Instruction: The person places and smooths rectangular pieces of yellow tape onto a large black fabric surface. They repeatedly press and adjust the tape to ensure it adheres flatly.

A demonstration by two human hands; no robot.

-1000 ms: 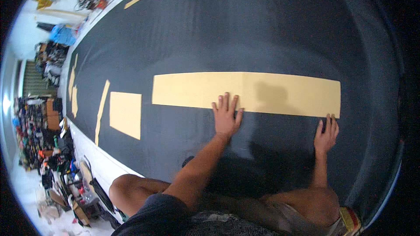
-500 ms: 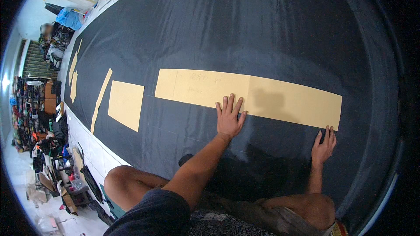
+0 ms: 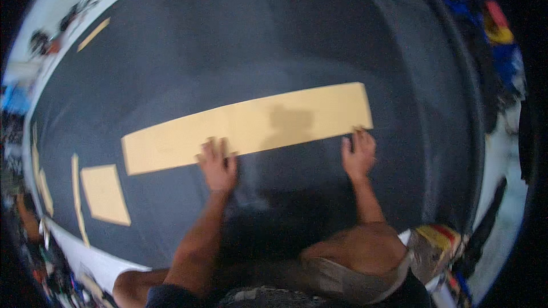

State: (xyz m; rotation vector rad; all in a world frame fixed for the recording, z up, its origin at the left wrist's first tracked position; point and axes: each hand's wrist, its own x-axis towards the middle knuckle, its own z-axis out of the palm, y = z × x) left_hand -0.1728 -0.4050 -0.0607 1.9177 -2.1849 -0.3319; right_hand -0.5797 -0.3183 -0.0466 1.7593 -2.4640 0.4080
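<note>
A long tan paper pattern strip [image 3: 251, 118] lies flat on a wide sheet of dark fabric [image 3: 245, 40]. My left hand [image 3: 218, 165] rests with fingers spread on the strip's near edge, left of its middle. At the strip's near right corner, my right hand [image 3: 359, 153] touches the edge with its fingertips, fingers stretched out. A shadow falls across the strip between the hands. To the left of the strip lies a four-sided tan paper piece [image 3: 106, 195], beside a narrow tan strip [image 3: 79, 199].
Another small tan strip [image 3: 93, 34] lies at the far left of the fabric. More tan pieces [image 3: 45, 191] sit by the left edge. Blurred clutter and a blue item [image 3: 16, 100] stand beyond it. Colourful items [image 3: 498, 28] are at the far right.
The view has swung to the right, so the paper pieces appear farther left and tilted. Both hands stay on the long strip's near edge.
</note>
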